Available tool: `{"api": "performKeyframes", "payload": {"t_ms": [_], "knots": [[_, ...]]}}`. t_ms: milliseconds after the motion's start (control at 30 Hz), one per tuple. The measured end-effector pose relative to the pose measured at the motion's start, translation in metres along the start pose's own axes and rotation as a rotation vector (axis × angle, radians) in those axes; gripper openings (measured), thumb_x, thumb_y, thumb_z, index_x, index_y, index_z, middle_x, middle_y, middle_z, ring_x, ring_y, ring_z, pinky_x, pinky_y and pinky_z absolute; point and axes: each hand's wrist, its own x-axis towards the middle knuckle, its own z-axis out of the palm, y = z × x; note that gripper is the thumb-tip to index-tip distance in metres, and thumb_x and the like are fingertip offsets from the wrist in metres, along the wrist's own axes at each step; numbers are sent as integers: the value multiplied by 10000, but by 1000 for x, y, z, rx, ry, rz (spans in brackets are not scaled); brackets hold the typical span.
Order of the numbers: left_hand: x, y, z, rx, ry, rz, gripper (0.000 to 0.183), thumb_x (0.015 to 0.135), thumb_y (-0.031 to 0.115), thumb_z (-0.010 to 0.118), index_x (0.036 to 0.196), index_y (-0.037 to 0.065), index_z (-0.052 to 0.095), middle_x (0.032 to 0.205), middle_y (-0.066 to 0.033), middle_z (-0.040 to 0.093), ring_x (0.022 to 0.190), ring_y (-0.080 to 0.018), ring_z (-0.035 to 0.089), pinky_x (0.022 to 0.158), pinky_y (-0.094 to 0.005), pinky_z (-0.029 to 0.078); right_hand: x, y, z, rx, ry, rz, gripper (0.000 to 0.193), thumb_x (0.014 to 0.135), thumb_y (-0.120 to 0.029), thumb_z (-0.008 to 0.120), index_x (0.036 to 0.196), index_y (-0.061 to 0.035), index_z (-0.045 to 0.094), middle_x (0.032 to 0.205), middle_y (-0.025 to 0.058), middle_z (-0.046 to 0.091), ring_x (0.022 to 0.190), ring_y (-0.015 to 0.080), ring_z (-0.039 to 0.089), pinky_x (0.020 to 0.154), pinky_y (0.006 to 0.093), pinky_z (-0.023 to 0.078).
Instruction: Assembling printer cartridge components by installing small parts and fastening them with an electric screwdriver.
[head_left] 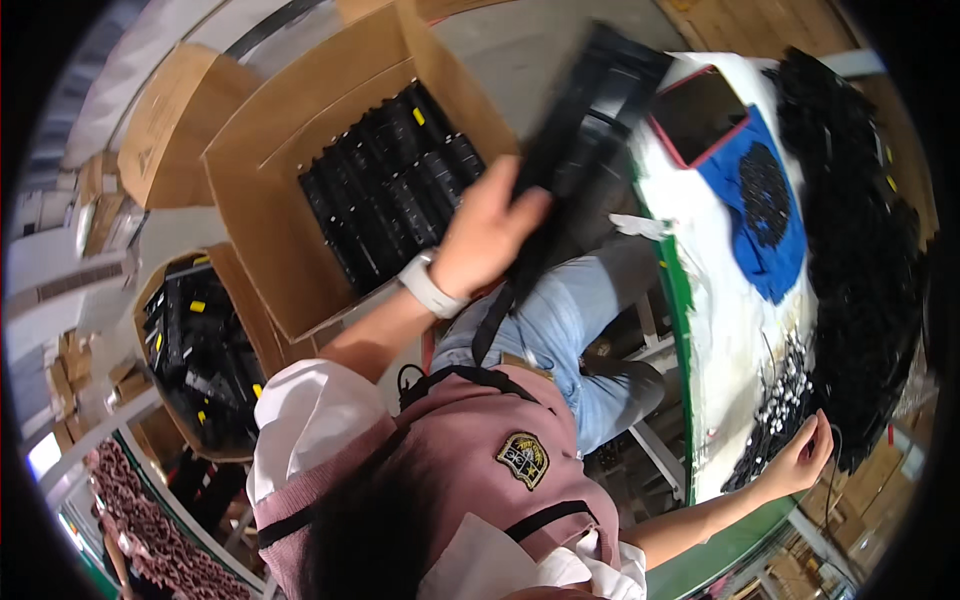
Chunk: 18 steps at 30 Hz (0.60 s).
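White-topped workbench (pixel 735 330) at right, bearing a heap of black parts (pixel 860 260), a blue cloth (pixel 765 215) and a red-edged tablet (pixel 700 115). Open cardboard box (pixel 270 200) at left, filled with rows of black units (pixel 390 185). Black tray (pixel 585 130), blurred, lies between box and bench, grasped at its lower end by the left hand (pixel 485 235). Right hand (pixel 800 455) rests on the bench edge, fingers curled at small black parts; its grip cannot be told.

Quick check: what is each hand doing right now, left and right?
Left hand: closed around a long black part, lifted above the open cardboard box.
Right hand: fingers curled on small black pieces at the table edge.
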Motion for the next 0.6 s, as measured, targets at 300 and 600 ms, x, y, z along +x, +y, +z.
{"api": "performKeyframes", "payload": {"t_ms": [300, 600], "knots": [[-22, -327, -213, 167, 796, -617, 462, 823, 185, 620, 1159, -106, 497, 1143, -238, 585, 1071, -337, 557, 929, -360, 406, -17, -114, 85, -1, -290, -189, 97, 858, -59, 618, 897, 13, 669, 816, 88, 672, 657, 148, 610, 560, 249, 476], [-67, -451, -194, 296, 294, -957, 669, 879, 331, 598, 1356, -37, 308, 1334, -214, 446, 1226, -335, 429, 1014, -436, 333, -34, -110, 97, -5, -446, -148, 129, 871, -89, 611, 940, 0, 674, 731, 77, 666, 599, 112, 612, 534, 237, 487]]}}
